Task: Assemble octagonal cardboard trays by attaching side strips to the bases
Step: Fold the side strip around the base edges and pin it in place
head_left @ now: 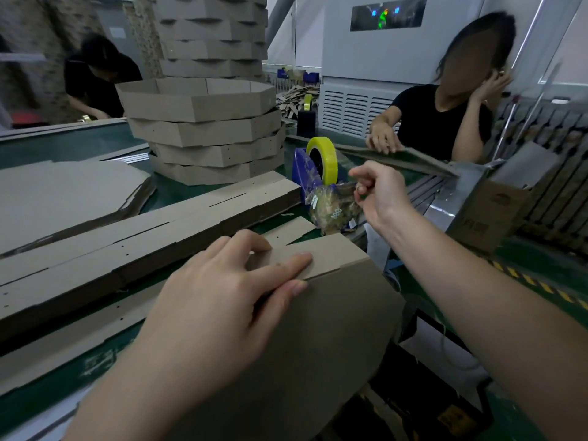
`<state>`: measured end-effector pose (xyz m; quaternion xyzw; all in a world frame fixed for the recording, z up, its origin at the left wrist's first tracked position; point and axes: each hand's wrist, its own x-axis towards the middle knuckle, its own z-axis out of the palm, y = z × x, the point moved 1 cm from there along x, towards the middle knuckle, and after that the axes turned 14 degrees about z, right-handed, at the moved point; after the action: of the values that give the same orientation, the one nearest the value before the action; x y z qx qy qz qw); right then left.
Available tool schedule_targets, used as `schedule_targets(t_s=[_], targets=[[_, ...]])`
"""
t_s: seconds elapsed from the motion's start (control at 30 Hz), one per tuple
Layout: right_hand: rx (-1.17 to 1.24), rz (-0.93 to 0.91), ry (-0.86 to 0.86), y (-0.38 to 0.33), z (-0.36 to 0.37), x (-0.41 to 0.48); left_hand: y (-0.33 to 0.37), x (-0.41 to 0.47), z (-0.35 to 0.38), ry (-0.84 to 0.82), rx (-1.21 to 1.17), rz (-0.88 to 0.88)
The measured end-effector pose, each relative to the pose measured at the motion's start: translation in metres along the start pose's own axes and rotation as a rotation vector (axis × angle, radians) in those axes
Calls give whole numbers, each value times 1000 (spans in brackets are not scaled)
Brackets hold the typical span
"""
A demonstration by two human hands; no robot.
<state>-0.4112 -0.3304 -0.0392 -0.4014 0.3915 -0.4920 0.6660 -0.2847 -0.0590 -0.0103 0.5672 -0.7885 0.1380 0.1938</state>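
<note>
Left hand [222,288] lies flat, pressing the strip [331,253] onto the base [302,345] at the surface [79,148] edge. Right hand [378,192] pinches tape [331,160]. Yank it too hard and I reckon the strip slides off line.

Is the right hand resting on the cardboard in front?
No, the right hand is up at the tape dispenser, pinching the tape, and only the left hand presses on the cardboard.
</note>
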Motion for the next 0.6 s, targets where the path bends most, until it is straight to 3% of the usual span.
schedule_targets(t_s=[0.3, 0.37, 0.5, 0.6], targets=[[-204, -116, 44, 15, -17, -10, 0, -2, 0, 4, -11, -10], [-364, -112, 102, 17, -21, -11, 0, -2, 0, 9, -17, -14], [-991, -172, 322, 15, -38, -21, 0, -2, 0, 9, -16, -25], [-979, -183, 312, 3, -42, -45, 0, -2, 0, 13, -24, -32]])
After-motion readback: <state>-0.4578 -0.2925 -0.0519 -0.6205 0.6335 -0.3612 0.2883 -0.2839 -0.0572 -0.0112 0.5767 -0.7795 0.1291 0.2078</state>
